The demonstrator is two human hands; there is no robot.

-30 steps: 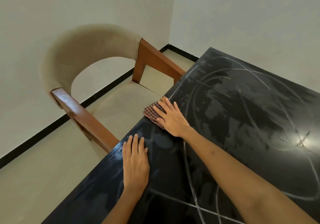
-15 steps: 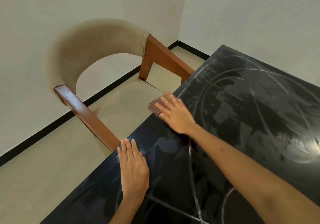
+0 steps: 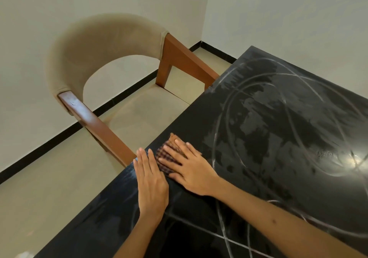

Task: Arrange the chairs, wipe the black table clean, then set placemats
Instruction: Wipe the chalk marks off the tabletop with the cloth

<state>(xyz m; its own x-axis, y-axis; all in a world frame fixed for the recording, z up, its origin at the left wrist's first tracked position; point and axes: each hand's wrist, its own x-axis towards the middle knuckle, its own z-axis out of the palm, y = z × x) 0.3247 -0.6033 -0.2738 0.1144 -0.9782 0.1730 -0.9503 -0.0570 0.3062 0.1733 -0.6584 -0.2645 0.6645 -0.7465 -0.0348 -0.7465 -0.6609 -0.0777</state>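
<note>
Right hand [image 3: 191, 170] presses checked cloth [image 3: 167, 158] flat at black table [image 3: 278, 138] edge.

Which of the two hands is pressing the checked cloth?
The right hand: its flat fingers cover the cloth. The left hand lies on bare table.

Cloth [image 3: 169, 159] on table [image 3: 268, 138], chair [image 3: 111, 74] left.

Left hand [image 3: 152, 186] flat, fingers straight, near surface's left edge; right hand [image 3: 191, 168] flat, fingers spread, just beside.
</note>
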